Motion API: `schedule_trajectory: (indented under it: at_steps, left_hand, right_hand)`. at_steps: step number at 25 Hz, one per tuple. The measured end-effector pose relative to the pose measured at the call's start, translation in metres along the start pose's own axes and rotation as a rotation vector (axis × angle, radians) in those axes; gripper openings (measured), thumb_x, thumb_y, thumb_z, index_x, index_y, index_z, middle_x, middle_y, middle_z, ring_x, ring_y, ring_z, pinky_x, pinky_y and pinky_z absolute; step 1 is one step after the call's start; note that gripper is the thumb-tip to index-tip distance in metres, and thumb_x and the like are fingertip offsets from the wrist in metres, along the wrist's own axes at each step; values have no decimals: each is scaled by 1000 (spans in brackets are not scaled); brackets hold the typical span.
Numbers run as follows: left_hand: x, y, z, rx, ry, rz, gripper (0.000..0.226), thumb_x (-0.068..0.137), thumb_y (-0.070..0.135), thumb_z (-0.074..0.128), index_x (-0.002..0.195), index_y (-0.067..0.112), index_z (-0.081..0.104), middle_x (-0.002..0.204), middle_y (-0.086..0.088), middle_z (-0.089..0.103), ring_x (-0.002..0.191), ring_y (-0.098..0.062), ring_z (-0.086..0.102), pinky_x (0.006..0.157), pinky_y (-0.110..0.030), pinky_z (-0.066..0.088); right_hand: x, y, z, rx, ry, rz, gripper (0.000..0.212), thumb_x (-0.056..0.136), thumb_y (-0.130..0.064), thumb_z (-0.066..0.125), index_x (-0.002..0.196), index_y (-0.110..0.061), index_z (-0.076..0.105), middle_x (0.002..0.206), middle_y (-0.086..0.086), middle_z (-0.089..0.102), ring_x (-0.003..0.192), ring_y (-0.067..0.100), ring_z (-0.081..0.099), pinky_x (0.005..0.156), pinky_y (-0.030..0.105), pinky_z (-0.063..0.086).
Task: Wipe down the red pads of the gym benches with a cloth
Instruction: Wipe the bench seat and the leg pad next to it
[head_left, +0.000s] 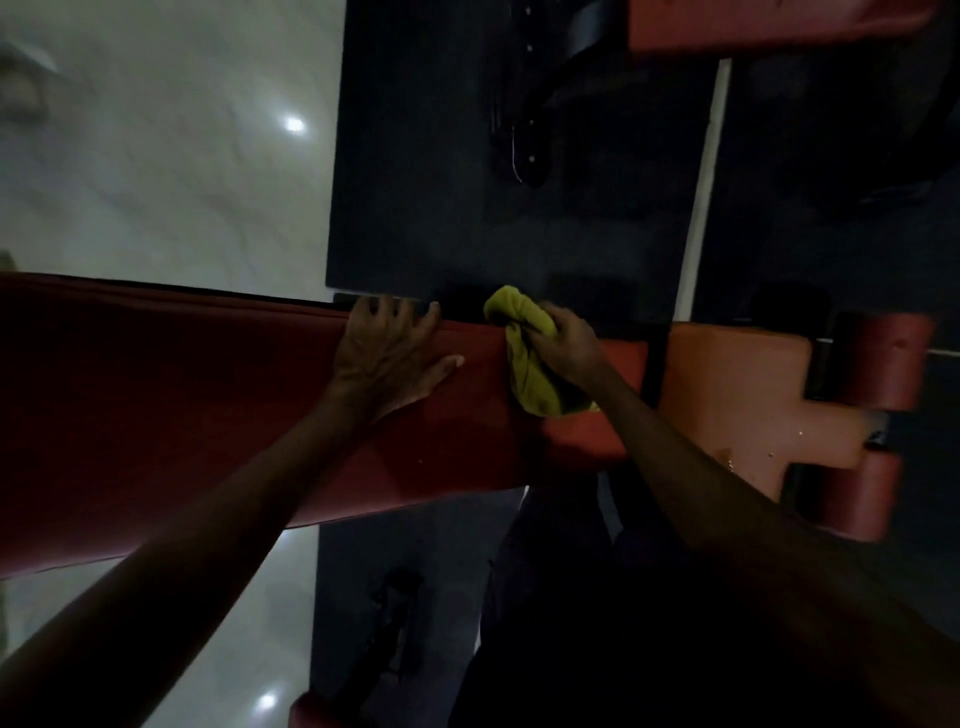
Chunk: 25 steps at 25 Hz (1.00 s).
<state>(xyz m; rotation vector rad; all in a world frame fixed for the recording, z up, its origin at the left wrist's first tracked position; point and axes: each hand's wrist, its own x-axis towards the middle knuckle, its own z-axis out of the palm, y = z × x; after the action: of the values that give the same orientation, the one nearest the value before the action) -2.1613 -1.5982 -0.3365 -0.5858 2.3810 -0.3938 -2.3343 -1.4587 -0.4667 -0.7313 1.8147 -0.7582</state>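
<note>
Both arms bare up to frame edge: L forearm, R forearm. L hand w/ raised tendons on back; R hand bare. Dark clothing low centre, too dim for detail.

The long red pad runs out of the picture at the left edge, and the stretch of it under the left hand and the cloth is covered. Part of the cloth is bunched inside the right hand, whose fingertips are sunk in its folds and cannot be seen. A second red pad is cut off by the top edge and a red shape by the bottom edge, while the dark metal frame is too dim to make out and a pale smear at the upper left is too blurred to name.
</note>
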Motion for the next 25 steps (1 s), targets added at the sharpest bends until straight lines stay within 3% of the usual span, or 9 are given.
schedule_trajectory:
  at_steps: [4,7,10,14,17,21,25]
  left_hand:
    - [-1,3,-4,-36,5,18,74,91,74,32,126,13,56,117,-19,61,102,-36,59,87,-46,45]
    - [5,9,-9,-56,-27,-33,69,91,71,37,120,12,59,116,-21,62,105,-38,58,93,-50,42]
    - [33,44,-10,-130,-111,2,69,95,67,31,139,16,48,128,-18,58,115,-38,54,97,-51,39]
    - [70,90,1,-128,-216,234,69,100,61,23,156,20,23,136,-17,52,116,-35,54,91,-44,42]
    - [81,94,7,-116,-246,239,70,100,63,21,152,17,29,132,-18,55,109,-36,58,85,-43,47]
    - [82,93,8,-84,-218,240,81,96,71,17,149,12,34,128,-19,58,104,-35,61,79,-41,47]
    - [83,95,12,-91,-237,228,74,97,68,23,141,11,43,124,-19,59,103,-36,61,82,-41,46]
  right_hand:
    - [17,20,-11,-79,36,208,32,95,-36,61,118,-14,66,117,17,70,111,39,64,92,41,48]
    - [13,7,-3,-124,21,83,39,90,-44,57,110,-13,67,111,16,71,106,39,64,90,41,46]
    - [8,32,-5,-64,41,12,55,78,-53,45,103,-9,67,102,17,71,99,39,65,83,41,45]
    - [20,76,-20,-6,73,238,53,79,-50,48,104,-7,66,108,20,70,105,41,64,90,45,47]
    - [29,84,-26,30,83,272,36,94,-39,60,116,-11,65,118,17,69,112,38,62,91,40,46]
    - [27,96,-30,115,152,257,47,95,-36,63,134,-12,51,129,17,61,119,35,57,90,34,43]
    - [34,122,-20,-12,69,219,56,83,-52,54,121,-11,61,115,22,66,108,40,63,90,45,50]
